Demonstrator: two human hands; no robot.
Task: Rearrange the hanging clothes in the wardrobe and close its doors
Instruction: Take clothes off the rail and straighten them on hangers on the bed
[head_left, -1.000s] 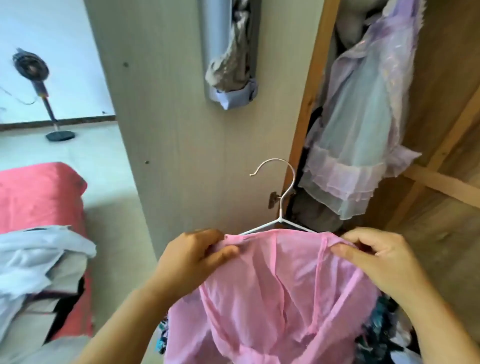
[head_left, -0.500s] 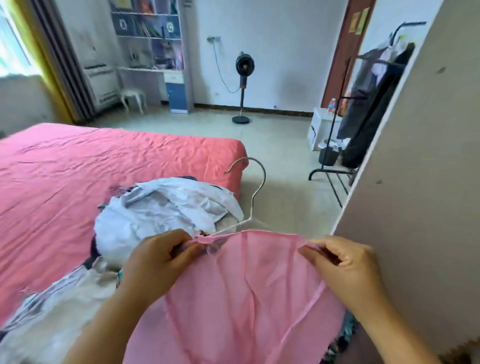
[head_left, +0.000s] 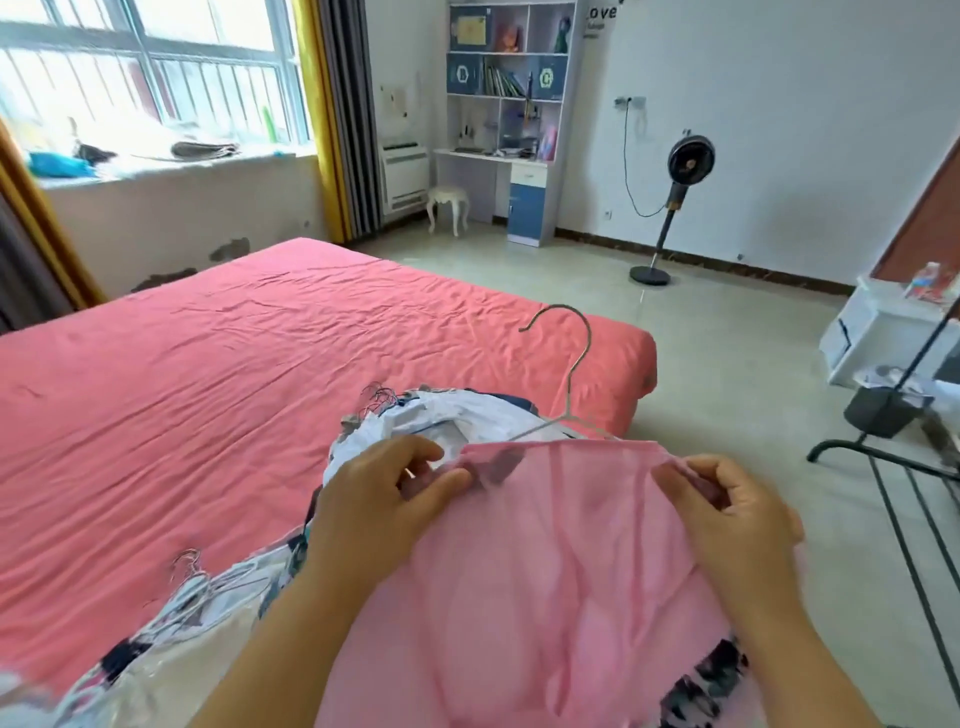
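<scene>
A sheer pink garment (head_left: 561, 561) hangs on a thin wire hanger (head_left: 570, 384), its hook curving up over a bed (head_left: 218, 374) with a coral sheet. The left hand (head_left: 379, 499) pinches the garment's left shoulder, the right hand (head_left: 727, 514) pinches its right, each grip clamped on the cloth. A pile of white and patterned clothes (head_left: 415, 421) lies on the bed just behind. Compared with half a second ago, the view has swung left: the wardrobe panel is gone from view and more bed shows

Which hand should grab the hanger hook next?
Right, probably. The hook rises nearer the right hand; the left hand pinches the pink garment's far corner.
</scene>
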